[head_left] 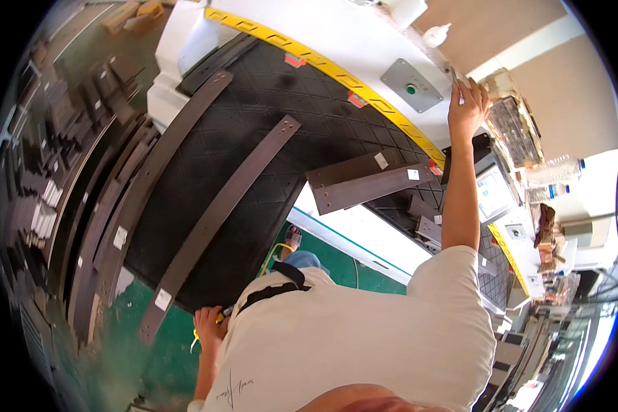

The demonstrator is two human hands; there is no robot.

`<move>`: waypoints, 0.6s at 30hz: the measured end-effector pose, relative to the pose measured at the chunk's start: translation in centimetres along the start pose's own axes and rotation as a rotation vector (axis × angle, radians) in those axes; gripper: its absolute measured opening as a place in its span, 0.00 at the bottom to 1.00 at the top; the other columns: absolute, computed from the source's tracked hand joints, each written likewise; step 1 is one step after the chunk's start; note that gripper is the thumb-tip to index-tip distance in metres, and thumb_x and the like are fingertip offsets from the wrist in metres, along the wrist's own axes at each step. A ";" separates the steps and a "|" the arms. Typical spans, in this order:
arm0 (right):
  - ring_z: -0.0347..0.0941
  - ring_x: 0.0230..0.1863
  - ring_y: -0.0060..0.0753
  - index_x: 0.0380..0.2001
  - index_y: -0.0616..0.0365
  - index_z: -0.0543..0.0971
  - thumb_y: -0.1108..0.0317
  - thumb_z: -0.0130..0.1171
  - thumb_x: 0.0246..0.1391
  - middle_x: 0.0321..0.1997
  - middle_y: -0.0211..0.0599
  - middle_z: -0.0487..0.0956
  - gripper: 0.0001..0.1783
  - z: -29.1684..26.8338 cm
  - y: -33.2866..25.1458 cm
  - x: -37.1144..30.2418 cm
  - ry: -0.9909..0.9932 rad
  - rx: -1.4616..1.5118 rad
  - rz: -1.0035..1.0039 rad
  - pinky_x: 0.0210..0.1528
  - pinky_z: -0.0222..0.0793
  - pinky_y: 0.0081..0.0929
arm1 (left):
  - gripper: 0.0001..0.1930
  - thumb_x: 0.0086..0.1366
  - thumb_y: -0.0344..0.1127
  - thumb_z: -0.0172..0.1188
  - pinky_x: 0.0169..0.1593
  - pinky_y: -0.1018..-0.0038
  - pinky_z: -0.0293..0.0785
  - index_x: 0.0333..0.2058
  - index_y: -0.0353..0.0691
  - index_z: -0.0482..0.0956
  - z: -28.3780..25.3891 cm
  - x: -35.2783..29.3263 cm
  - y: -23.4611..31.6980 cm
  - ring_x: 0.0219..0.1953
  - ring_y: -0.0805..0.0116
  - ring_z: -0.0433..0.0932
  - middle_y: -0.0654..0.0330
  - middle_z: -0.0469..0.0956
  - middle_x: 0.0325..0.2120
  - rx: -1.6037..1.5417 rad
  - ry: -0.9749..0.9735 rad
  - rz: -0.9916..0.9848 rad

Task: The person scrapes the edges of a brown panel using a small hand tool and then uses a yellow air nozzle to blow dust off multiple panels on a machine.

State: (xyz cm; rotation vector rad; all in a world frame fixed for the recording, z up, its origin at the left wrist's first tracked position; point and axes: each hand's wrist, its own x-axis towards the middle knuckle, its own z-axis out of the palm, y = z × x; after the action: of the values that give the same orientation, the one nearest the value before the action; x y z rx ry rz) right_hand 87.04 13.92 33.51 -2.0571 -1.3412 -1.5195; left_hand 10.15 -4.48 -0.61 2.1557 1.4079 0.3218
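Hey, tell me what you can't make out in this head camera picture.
All in the head view:
- Yellow-and-black thing by the left hand: partly hidden, apparently by hand and shirt.
- Whatever the right hand's fingertips may touch: too small.
- Print on labels: too small.
- Far-left dark pieces: blurred near the fisheye rim.

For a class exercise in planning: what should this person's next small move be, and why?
Probably draw the right hand back toward the drilled brown strip: the hand reaches past the green button, far from the strip, whose labelled end overhangs the quilted black surface near the left hand.
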 end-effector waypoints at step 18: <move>0.85 0.52 0.45 0.52 0.60 0.86 0.57 0.66 0.65 0.50 0.47 0.88 0.20 -23.2 -40.3 -34.4 -1.958 1.555 -0.430 0.57 0.78 0.38 | 0.09 0.66 0.38 0.69 0.48 0.59 0.76 0.40 0.42 0.84 -0.9 -4.1 1.0 0.45 0.52 0.81 0.57 0.80 0.39 -0.133 0.398 -0.352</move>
State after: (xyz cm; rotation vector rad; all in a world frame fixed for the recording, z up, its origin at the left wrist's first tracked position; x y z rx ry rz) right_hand 40.01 2.66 1.78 -1.3781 -2.0078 1.8970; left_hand 8.77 -8.20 1.07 1.7551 1.8909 0.7138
